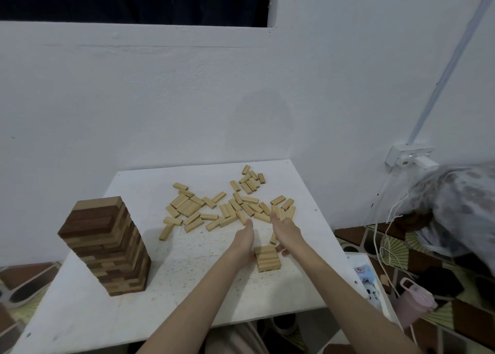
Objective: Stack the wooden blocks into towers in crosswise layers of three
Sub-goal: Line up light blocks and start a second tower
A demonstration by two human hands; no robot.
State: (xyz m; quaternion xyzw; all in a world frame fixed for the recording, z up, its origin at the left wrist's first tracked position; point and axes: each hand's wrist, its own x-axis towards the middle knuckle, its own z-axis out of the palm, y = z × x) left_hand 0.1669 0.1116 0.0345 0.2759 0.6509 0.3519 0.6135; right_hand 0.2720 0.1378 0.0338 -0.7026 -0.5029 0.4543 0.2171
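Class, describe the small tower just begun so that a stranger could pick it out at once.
Start at the white table. Near its front right, between the person's wrists, stands the small tower. Unlike the scattered loose blocks behind it, its pale blocks are layered, and it is far shorter than the tall brown-and-pale tower on the left.

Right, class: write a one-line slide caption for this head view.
Both hands, left and right, reach for loose blocks past a small stack; a tall tower stands left.
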